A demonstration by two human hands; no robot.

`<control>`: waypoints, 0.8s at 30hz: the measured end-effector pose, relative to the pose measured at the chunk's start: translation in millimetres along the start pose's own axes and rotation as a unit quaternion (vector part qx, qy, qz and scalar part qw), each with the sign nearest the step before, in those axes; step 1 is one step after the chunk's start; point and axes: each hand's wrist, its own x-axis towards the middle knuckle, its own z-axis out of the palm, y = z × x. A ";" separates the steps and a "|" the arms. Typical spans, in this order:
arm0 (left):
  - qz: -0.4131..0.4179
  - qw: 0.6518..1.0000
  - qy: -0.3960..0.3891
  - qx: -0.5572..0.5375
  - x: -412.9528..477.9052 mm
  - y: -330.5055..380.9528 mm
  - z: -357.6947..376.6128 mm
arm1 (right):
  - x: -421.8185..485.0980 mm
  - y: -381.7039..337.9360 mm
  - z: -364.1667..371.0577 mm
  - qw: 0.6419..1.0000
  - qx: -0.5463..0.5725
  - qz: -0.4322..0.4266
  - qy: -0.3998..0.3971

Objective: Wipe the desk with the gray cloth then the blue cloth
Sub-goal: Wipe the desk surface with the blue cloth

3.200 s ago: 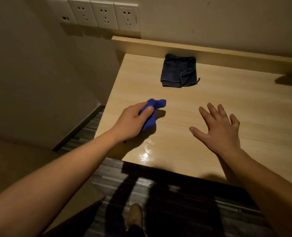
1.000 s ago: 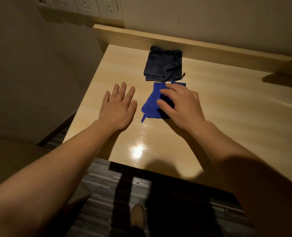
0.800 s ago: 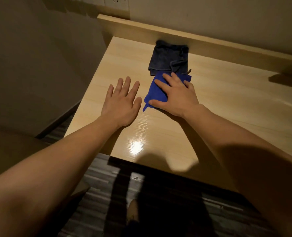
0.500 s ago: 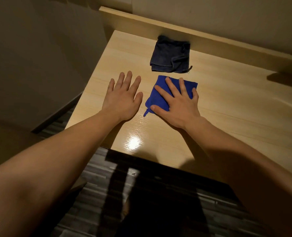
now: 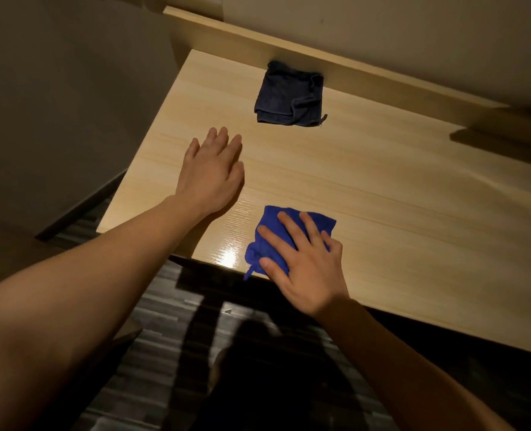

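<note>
Head view, rumpled blue cloth [image 5: 267,241] under flat right hand [image 5: 307,269], gray cloth [image 5: 284,94] folded

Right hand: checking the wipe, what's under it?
The blue cloth lies flat beneath the right hand near the desk front edge. The cloth's middle is covered.

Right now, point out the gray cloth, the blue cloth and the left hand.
gray cloth [image 5: 284,94], head view, on its flat middle.
blue cloth [image 5: 270,220], head view, on its uncovered far corner.
left hand [image 5: 209,174], head view, on its back.
</note>
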 end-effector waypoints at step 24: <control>-0.056 0.993 -0.046 0.090 -3.4 73.0 51.1 | 186.7 166.9 -102.2 0.989 -0.041 0.036 0.135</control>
